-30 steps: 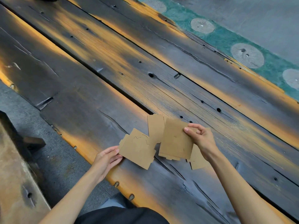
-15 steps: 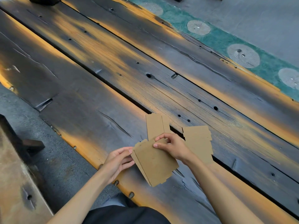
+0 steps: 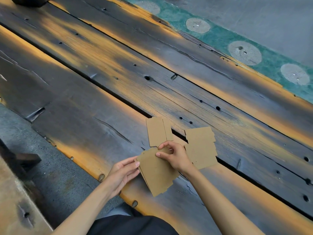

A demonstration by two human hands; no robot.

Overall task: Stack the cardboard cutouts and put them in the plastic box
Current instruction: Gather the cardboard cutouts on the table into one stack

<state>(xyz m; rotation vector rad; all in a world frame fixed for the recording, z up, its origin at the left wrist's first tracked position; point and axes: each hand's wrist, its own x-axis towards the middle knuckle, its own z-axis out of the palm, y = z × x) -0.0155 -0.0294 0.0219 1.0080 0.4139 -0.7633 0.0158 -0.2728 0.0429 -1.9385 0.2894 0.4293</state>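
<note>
I am working at the near edge of the wooden bench (image 3: 118,85), squaring a small stack of cardboard cutouts (image 3: 156,173). My left hand (image 3: 121,173) is bracing its left edge, fingers together against it; my right hand (image 3: 175,158) is pinching the far corner. Two more cutouts are lying flat just beyond, a wide one (image 3: 200,147) and a narrow one (image 3: 158,131). I judge stacking is midway; next I should be adding those. No plastic box is showing.

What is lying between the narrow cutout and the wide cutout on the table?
In the head view, only bare table, with its dark plank gap, separates the narrow cutout from the wide cutout. The right hand sits just below that stretch.
</note>
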